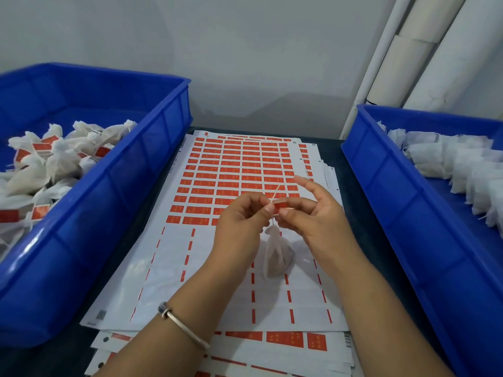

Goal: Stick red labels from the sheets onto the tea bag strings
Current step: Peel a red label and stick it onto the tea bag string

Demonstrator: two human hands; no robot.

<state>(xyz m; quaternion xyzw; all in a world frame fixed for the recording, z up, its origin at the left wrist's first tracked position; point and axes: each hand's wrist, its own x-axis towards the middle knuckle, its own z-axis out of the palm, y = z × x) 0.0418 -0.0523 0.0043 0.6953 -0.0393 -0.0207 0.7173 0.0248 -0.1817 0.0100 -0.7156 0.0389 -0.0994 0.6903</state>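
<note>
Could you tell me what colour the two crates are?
Both crates are blue, seen in the head view.

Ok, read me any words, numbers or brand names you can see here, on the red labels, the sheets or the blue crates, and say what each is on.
None can be read.
Red rectangular labels on the white label sheet: pale marks, too small and blurred.
Red label pinched by both hands: blurred.
Sheet edges: small square code and fine margin print, unreadable.
Blue plastic crates: no lettering visible.

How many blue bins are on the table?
2: one blue bin on the left holding labelled tea bags, another blue bin on the right holding unlabelled ones. Both run past the frame edges.
</note>
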